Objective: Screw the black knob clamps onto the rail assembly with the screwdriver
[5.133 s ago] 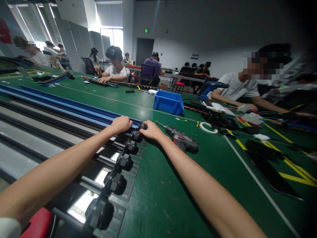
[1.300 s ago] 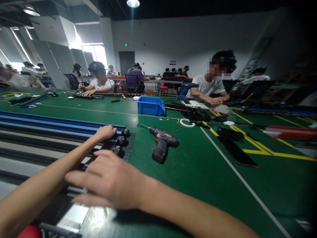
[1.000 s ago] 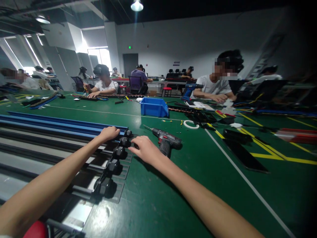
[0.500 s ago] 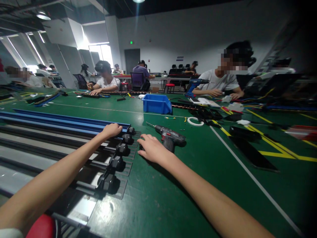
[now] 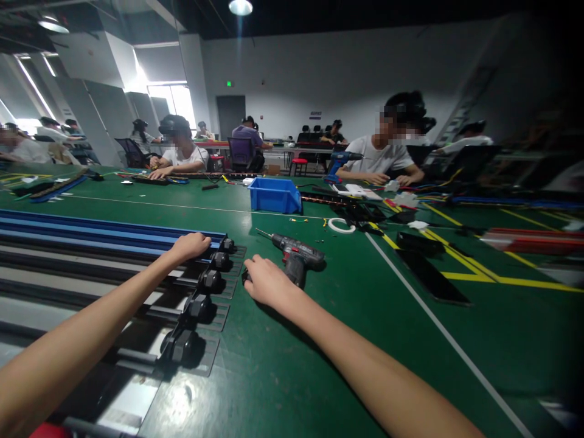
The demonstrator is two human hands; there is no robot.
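Observation:
My left hand [image 5: 191,245] is closed over the near blue rail [image 5: 155,246], close to its right end; its fingertips are hidden. Black cable glands [image 5: 182,348] stick out from the ends of the rails, with flat slotted plates [image 5: 210,356] under them. Just right of these, my right hand [image 5: 265,281] is low over the table, fingers curled round a small dark thing that is mostly covered. A black and red cordless drill [image 5: 301,250] lies beside that hand, its bit pointing left.
A blue bin [image 5: 274,196] stands beyond the drill on the green table [image 5: 283,371]. Right of it are a white ring of tape or tubing [image 5: 341,225], loose wires and a flat black panel [image 5: 433,277]. Co-workers [image 5: 383,152] sit across the table.
The view has turned a little right, so most things appear shifted left. My right hand's fingers are curled in more than before. My left hand stays on the blue rail.

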